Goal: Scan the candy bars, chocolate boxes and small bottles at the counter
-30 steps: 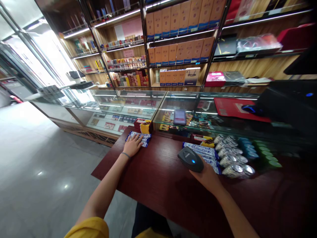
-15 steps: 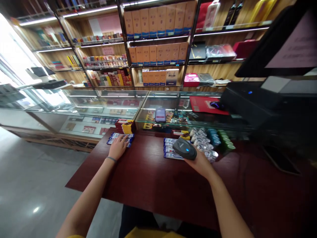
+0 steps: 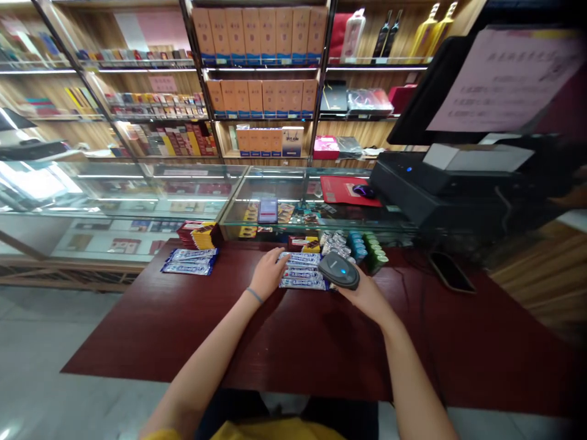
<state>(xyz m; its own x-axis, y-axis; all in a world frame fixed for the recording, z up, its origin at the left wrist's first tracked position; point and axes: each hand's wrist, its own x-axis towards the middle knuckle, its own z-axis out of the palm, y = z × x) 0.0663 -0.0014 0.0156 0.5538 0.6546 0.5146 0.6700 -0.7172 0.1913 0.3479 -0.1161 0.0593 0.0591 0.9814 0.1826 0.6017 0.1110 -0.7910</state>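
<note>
scanner (image 3: 338, 270) dk grey w/ blue light | packs by hands (image 3: 300, 272) blue/white, striped wrap | 2nd pack pile (image 3: 189, 261) same blue/white | table (image 3: 183, 330) dk red-brown wood grain | box stack (image 3: 198, 234) red + yellow | tins (image 3: 334, 241) silver, then blue (image 3: 356, 245), green (image 3: 375, 252) | mat on glass (image 3: 343, 190) red | wristband (image 3: 255, 295) grey

grey scanner (image 3: 339, 270) above flat blue-white packs (image 3: 300, 272) on table.

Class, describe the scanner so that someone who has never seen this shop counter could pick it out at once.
Start at the dark red counter below the glass showcase. Near its middle, beside the blue bars, the right hand holds the scanner. It is the only dark grey, rounded thing there, with a small blue light on top.
</note>
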